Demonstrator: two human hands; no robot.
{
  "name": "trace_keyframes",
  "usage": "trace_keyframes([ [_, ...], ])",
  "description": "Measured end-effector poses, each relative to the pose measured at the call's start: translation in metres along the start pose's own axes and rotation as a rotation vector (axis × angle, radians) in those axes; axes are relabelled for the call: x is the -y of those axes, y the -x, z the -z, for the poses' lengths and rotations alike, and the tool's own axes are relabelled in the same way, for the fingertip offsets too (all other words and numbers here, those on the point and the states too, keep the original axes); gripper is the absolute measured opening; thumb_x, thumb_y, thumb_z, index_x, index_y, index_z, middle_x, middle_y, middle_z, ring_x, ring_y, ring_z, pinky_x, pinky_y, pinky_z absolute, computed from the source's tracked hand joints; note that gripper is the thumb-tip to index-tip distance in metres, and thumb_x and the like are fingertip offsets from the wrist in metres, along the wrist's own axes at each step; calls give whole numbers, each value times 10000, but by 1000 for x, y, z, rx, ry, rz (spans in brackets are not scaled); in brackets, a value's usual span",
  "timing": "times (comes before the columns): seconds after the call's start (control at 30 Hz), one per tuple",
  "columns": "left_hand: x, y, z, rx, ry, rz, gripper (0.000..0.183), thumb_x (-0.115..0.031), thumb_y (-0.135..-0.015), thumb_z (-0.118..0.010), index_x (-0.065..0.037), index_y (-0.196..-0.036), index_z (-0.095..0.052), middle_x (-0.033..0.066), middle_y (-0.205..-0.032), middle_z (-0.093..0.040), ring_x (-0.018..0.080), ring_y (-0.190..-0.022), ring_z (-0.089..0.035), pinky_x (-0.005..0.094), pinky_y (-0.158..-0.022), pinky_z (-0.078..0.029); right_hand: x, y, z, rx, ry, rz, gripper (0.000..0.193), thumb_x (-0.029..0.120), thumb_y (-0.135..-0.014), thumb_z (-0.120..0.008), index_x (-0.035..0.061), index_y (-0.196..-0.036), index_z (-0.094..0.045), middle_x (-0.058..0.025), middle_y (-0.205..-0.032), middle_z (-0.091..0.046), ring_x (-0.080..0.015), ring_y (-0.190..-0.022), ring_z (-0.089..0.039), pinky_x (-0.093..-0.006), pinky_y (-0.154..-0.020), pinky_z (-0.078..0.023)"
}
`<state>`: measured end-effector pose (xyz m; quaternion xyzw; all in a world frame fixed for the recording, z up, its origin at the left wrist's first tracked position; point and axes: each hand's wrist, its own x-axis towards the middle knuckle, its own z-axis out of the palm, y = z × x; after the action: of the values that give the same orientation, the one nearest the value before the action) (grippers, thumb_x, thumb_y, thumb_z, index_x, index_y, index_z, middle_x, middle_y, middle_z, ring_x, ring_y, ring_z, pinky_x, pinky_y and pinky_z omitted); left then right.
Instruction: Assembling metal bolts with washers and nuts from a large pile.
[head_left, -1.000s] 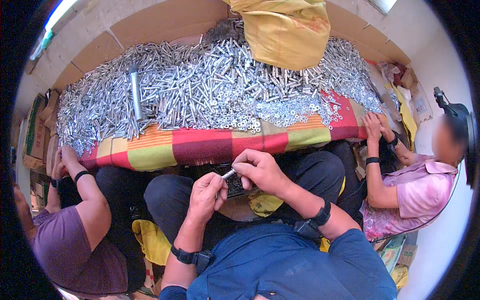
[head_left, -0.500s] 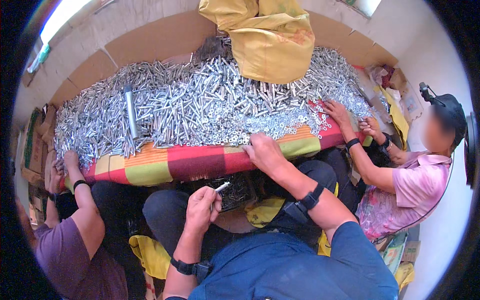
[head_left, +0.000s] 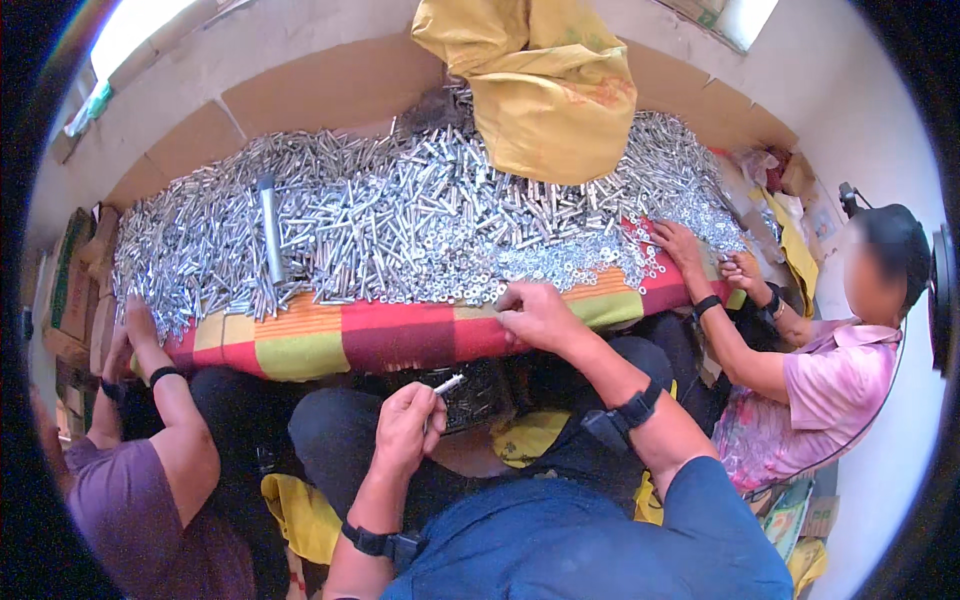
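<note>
Plainly, the left hand [head_left: 405, 428] grasps one silver rod [head_left: 448, 384]; for the right hand [head_left: 542, 317], I cannot tell.

From the chest, the left hand [head_left: 406, 424] sits at ten o'clock, its fingers [head_left: 434, 422] curled tight. The right hand [head_left: 542, 316] reaches farther, at twelve o'clock, its forearm [head_left: 625, 395] slanting between ten and eleven o'clock.

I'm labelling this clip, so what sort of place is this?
Probably a small, makeshift workshop: metal rods and washers lie heaped on a checkered cloth, with co-workers on both sides.
</note>
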<state>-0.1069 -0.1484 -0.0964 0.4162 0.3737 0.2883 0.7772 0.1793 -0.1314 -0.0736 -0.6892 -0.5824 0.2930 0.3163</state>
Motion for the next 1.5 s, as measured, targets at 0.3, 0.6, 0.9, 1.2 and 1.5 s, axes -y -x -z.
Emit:
trace_keyframes([
  [0.3,-6,0,-3,11,6,44,348,-320,-1055,-526,-49,-849,-598,50,-638,-577,82,-400,-406,229,-366,-289,59,55,-22,380,-693,-116,141,49,-914,-679,-14,-1032,-637,-76,-859,-686,-130,-732,-687,-270,-670,-581],
  [0.6,-1,1,2,47,26,9,345,-338,-1047,-550,-57,-854,-604,37,-649,-589,72,-408,-413,226,-374,-293,61,56,-32,202,-422,181,118,53,-928,-666,-28,-1014,-653,-52,-842,-672,-113,-704,-676,-267,-616,-536],
  [0.9,-2,0,0,28,-13,6,321,-307,-1044,-555,-58,-846,-602,31,-641,-587,68,-411,-415,224,-380,-295,60,65,-31,303,-610,-131,156,126,-956,-665,-5,-1039,-648,-47,-784,-675,-113,-623,-659,-266,-560,-520],
  [1.2,-5,0,-1,18,-136,-4,311,-284,-1039,-550,-52,-842,-610,29,-642,-587,71,-420,-432,235,-387,-310,61,59,-28,371,-374,-217,257,247,-952,-689,-4,-903,-665,-60,-672,-644,-128,-549,-644,-294,-506,-502],
  [1.5,-6,-1,-4,-3,-101,17,316,-272,-1036,-532,-49,-818,-587,36,-615,-567,89,-412,-431,245,-374,-301,62,67,-31,214,-537,-50,151,133,-928,-694,0,-995,-665,-28,-766,-670,-85,-637,-648,-249,-554,-509],
])
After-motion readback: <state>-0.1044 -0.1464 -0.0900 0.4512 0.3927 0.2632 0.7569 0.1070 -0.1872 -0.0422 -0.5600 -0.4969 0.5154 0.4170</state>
